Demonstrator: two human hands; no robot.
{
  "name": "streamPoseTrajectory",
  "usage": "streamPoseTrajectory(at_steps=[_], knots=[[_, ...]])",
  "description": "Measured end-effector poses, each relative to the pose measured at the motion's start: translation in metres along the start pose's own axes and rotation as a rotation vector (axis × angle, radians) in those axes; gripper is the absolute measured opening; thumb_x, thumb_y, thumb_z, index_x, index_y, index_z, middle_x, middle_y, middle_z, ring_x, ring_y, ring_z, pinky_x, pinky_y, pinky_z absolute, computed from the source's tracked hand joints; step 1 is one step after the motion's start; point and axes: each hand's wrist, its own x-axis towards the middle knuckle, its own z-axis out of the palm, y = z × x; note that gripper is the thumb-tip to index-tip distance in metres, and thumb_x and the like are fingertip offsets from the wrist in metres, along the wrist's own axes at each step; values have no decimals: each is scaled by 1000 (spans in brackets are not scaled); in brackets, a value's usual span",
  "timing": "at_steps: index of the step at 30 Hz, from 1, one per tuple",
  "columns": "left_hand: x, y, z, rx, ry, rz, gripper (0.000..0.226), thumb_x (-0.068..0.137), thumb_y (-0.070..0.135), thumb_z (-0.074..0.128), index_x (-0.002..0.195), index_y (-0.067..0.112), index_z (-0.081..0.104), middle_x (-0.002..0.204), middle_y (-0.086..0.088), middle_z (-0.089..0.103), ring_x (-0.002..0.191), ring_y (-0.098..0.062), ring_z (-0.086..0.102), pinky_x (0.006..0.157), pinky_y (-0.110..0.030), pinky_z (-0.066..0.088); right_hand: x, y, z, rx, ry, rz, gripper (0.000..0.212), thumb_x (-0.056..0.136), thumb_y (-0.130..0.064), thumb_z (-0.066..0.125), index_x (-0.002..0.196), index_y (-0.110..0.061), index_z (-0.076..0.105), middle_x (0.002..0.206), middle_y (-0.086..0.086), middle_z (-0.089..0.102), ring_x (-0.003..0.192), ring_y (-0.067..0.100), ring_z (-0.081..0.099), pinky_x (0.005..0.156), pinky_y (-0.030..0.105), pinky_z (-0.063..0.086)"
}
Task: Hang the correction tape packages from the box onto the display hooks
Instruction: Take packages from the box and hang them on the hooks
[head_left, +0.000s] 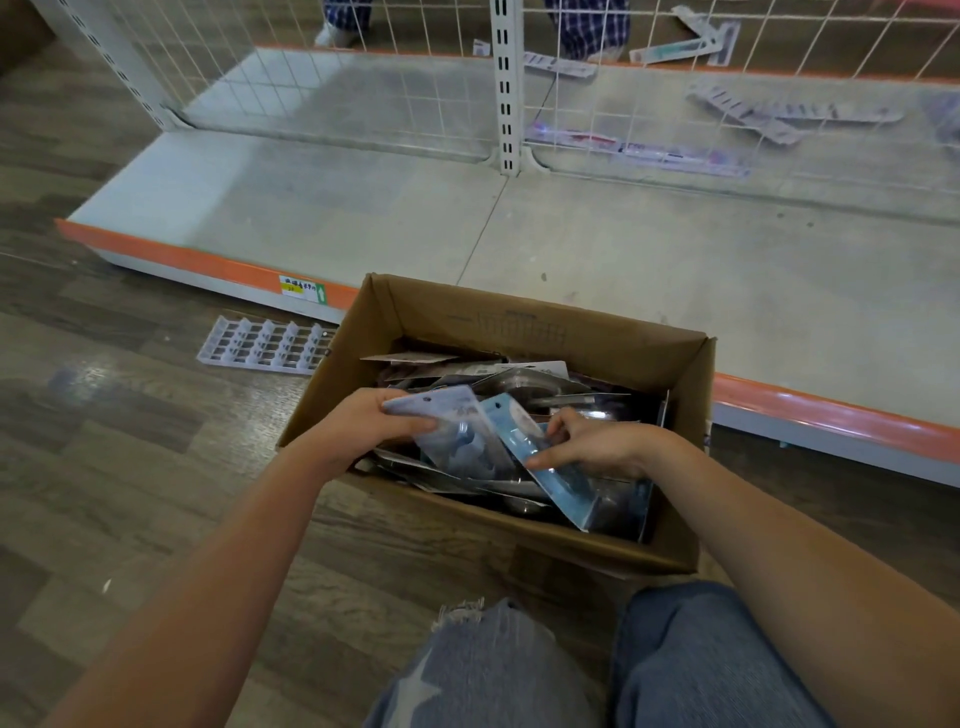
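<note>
An open cardboard box (519, 322) stands on the floor in front of my knees, holding several flat correction tape packages. My left hand (363, 423) grips a pale lavender package (457, 431) at its top edge, above the box's left side. My right hand (592, 441) pinches a light blue package (556, 473) that leans to the right inside the box. The two packages overlap between my hands. No display hooks show; only the white wire grid panel (363, 78) behind the shelf is visible.
A low grey shelf base (623, 249) with an orange front strip runs behind the box. A white plastic strip rack (265, 345) lies on the wooden floor to the left. Loose packages (748, 111) lie beyond the grid, where another person's legs stand.
</note>
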Motion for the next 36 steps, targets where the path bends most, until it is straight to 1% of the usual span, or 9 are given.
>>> streamPoseTrajectory(at_steps=[4,7,10,12,16,18,25,31,36], knots=[[7,6,14,-285,-8,-85,23,88,18,63,110,11,65,107,-5,72,102,-19,67,91,-35,53,1,5,-8,154,59,-5,85,71,-34,79,139,-31,27,129,0,41,114,19,47,92,35,46],[10,7,26,-63,-104,-60,21,90,23,62,112,21,63,103,7,69,95,-7,64,75,-21,53,1,6,-12,145,136,-11,100,64,-38,83,140,-40,19,130,0,43,116,24,51,102,45,43],[13,8,34,144,-225,-30,20,87,26,67,105,33,63,105,12,67,102,-6,60,95,-32,47,-1,5,-16,173,220,-37,91,69,-31,82,140,-31,24,129,3,50,109,24,58,98,47,48],[15,11,38,181,-234,-22,23,85,24,69,104,35,63,108,11,67,105,-8,59,101,-36,45,-5,3,-18,232,269,-77,66,72,-24,80,126,-21,42,120,6,60,99,23,65,90,45,53],[19,15,42,-8,-76,21,14,87,20,66,100,26,67,103,7,70,94,-6,64,84,-28,55,-9,3,-26,414,312,-166,36,77,-13,76,107,-15,57,105,10,70,90,25,70,82,42,57],[20,18,41,-201,45,-6,13,91,19,61,103,19,67,104,-1,70,90,-11,67,69,-25,57,-8,3,-31,545,297,-194,38,77,-9,75,111,-10,57,104,12,71,92,28,70,85,46,55],[16,70,25,-710,55,-83,27,99,17,45,125,20,52,111,-6,68,94,-20,67,66,-31,59,-54,-24,-49,771,303,-217,27,84,-4,66,110,-9,60,101,12,73,88,28,71,82,44,56],[-31,131,8,-629,-150,-142,30,96,4,47,123,14,55,108,-5,70,96,-21,68,68,-31,57,-142,-63,-59,843,205,-191,32,87,2,59,117,-6,57,114,17,68,96,30,68,82,44,57],[-92,184,3,-516,-116,-226,21,95,12,53,115,16,61,112,-7,69,100,-25,66,73,-36,55,-236,-96,-54,851,345,-128,33,84,0,64,117,-2,56,106,15,70,85,27,72,68,36,59]])
